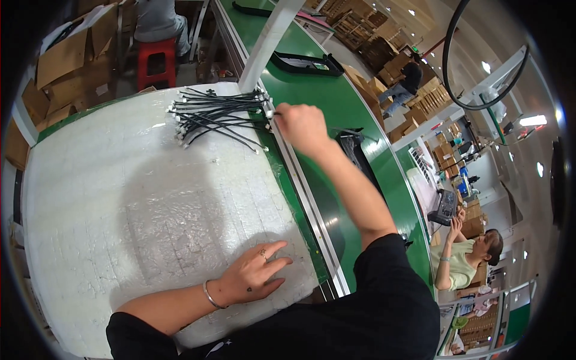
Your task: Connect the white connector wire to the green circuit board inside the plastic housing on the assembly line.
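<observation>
Two bare hands at a padded counter (pixel 78 198) covered in clear film. A loose bundle of black cables (pixel 219 115), tipped with white connectors, lies on the film immediately left of the right grip (pixel 282 119). The fingers of this grip are bent together at the bundle's right end, just beside one white connector (pixel 269 114); whether they are clamped on a cable cannot be told. The left grip (pixel 264 273), well apart from the bundle and nearer the body, has its fingers spread apart over the film; a bracelet (pixel 210 294) encircles the wrist behind it. A metal rail (pixel 323 240) runs to the right of the left grip. Beyond the right grip, a pale post (pixel 268 45) rises; farther to its right, a green belt (pixel 336 99) carries a black frame (pixel 303 71).
</observation>
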`<state>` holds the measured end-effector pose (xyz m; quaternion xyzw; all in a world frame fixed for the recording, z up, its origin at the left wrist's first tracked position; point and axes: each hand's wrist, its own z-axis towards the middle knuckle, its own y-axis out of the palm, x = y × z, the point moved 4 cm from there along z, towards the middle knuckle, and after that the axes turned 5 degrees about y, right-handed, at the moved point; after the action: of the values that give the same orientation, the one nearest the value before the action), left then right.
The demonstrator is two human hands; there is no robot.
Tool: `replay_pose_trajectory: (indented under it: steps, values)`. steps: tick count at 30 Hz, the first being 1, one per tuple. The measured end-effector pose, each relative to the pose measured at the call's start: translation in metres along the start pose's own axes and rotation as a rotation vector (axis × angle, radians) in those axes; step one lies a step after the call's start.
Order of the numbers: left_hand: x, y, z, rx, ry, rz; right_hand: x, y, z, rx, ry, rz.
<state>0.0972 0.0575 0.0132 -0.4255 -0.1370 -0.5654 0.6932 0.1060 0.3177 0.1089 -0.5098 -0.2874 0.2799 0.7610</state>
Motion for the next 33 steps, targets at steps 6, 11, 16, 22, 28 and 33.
replay_pose_trajectory:
  steps: [6, 11, 16, 22, 28, 33]
  values:
    - [-0.010, 0.004, 0.001, -0.152, -0.094, -0.055, 0.111, 0.080, 0.087, -0.031, 0.129, -0.187]
    - [-0.018, 0.008, -0.002, -0.158, -0.113, -0.113, 0.155, 0.131, 0.155, -0.033, 0.264, -0.226]
    - [-0.035, 0.021, -0.015, -0.230, -0.245, -0.273, 0.192, 0.194, 0.205, -0.067, 0.347, -0.115]
    - [-0.034, 0.007, -0.011, -0.243, -0.234, -0.279, 0.186, 0.186, 0.200, -0.100, 0.340, -0.216]
    - [-0.029, 0.005, -0.007, -0.081, -0.182, -0.276, 0.192, 0.121, 0.085, 0.000, 0.063, -0.295]
    - [-0.031, 0.011, -0.008, 0.031, -0.444, -0.446, 0.148, 0.028, -0.026, 0.137, -0.081, -0.185]
